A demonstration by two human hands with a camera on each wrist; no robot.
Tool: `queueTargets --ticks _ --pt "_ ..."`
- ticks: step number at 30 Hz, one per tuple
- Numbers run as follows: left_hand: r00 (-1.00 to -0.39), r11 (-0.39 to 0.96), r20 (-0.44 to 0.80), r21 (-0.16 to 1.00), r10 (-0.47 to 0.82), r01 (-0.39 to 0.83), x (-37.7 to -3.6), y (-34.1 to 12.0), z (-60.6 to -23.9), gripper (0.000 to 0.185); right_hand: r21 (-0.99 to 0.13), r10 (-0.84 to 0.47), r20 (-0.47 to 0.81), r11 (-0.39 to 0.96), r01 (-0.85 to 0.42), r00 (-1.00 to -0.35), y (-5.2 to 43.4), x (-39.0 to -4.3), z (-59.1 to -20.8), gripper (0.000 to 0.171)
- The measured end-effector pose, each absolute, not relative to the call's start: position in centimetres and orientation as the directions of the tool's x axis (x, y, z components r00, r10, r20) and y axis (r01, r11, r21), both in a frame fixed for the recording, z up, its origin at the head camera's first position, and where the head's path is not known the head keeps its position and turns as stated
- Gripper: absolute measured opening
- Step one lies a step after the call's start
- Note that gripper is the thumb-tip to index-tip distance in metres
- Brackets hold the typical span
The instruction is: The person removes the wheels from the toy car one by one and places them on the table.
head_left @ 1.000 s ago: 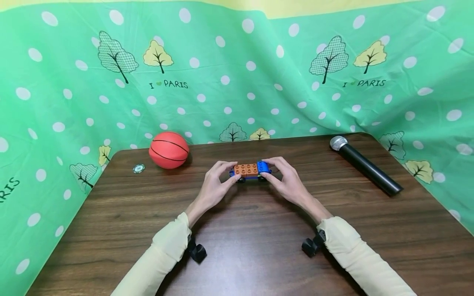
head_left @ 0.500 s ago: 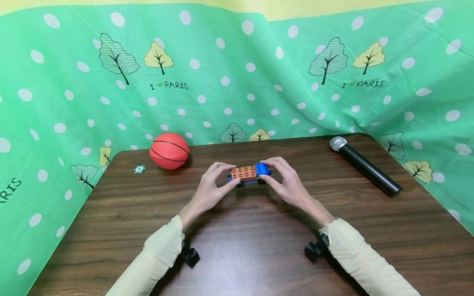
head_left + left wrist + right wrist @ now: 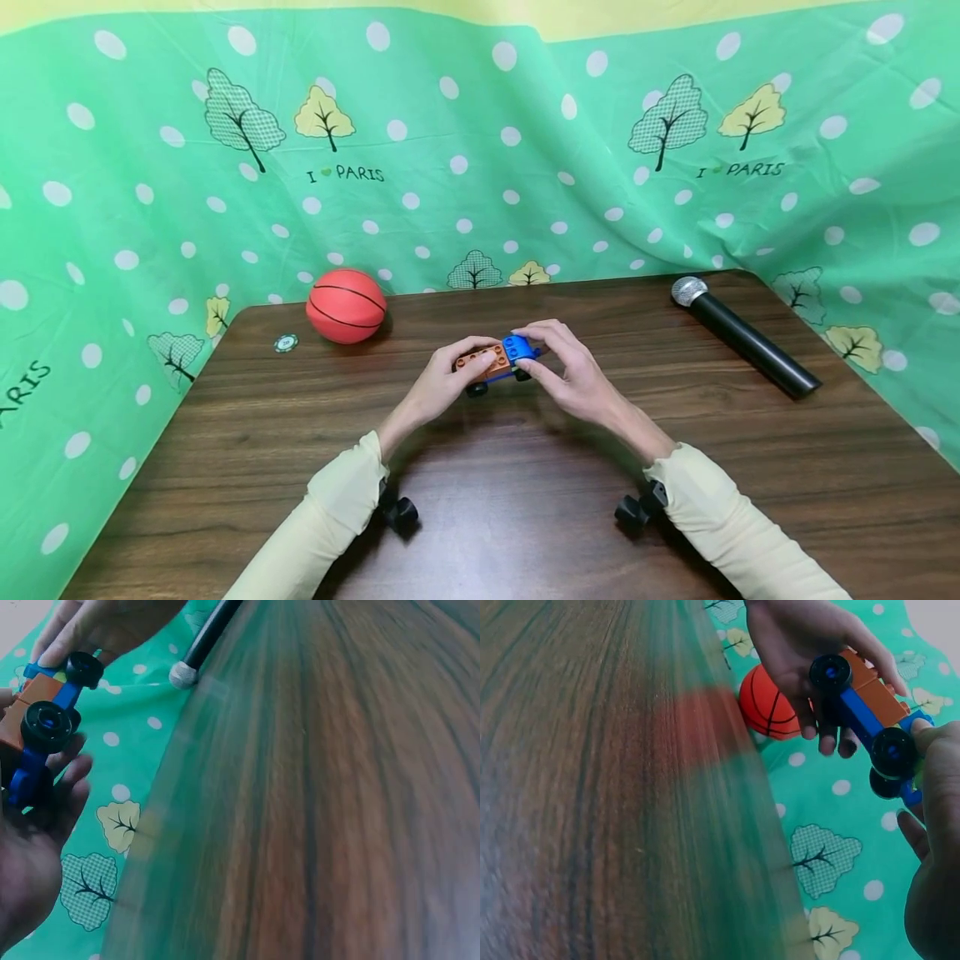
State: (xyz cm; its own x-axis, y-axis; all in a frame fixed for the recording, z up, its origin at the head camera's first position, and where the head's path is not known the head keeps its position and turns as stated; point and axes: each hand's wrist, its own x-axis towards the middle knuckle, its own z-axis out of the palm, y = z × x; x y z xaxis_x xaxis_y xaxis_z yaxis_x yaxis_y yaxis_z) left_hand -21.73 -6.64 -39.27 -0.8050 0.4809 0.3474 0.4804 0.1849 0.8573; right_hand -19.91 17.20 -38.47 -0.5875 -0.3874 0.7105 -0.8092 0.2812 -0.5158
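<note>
Both hands hold a toy building-block car (image 3: 501, 364) above the table's middle. It has orange bricks (image 3: 879, 697) and a blue brick (image 3: 517, 348) on a blue base with black wheels (image 3: 46, 726). My left hand (image 3: 433, 387) grips the orange end, its thumb lying across the bricks' studs in the head view. With thumb and fingers, my right hand (image 3: 585, 379) pinches the blue end. The car sits at a slant, orange end nearer me. Both wrist views show its wheels and side, clear of the tabletop.
A red basketball-patterned ball (image 3: 346, 306) stands at the table's back left, beside a small round chip (image 3: 286, 342). Toward the right lies a black microphone (image 3: 750, 340) with a silver head. A green dotted cloth (image 3: 480, 192) hangs behind the brown wooden table (image 3: 517, 500).
The car has turned, its orange end swinging toward me and the whole car shifting slightly left. My left thumb has moved from the car's near side onto the orange bricks' top.
</note>
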Motion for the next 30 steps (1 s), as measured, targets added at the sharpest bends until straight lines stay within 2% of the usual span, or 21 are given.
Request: queueTargets --ticks 6,12,17,23,30 --pt "-0.818 0.043 0.346 0.911 0.459 0.41 -21.6 -6.0 -39.3 0.034 -0.564 -0.319 0.703 0.294 -0.772 -0.635 17.2 -20.1 -38.8 0.047" --pt "-0.863 -0.026 0.341 0.934 0.374 0.358 -21.3 -5.5 -39.6 0.036 -0.706 -0.197 0.585 0.353 -0.614 -0.786 17.1 -20.3 -39.2 0.039" --pt "-0.87 -0.069 0.349 0.935 0.349 0.347 -20.9 -4.8 -39.9 0.041 -0.85 -0.112 0.432 0.282 -0.446 -0.895 16.9 -20.4 -39.8 0.02" --pt "-0.872 -0.138 0.332 0.943 0.36 0.302 -20.6 -4.2 -40.2 0.053 -0.911 -0.118 0.381 0.122 -0.394 -0.917 16.0 -20.6 -40.0 0.023" --pt "-0.872 -0.161 0.312 0.949 0.378 0.27 -20.4 -3.9 -40.2 0.065 -0.91 -0.085 0.393 0.107 -0.401 -0.916 14.8 -20.5 -39.8 0.027"
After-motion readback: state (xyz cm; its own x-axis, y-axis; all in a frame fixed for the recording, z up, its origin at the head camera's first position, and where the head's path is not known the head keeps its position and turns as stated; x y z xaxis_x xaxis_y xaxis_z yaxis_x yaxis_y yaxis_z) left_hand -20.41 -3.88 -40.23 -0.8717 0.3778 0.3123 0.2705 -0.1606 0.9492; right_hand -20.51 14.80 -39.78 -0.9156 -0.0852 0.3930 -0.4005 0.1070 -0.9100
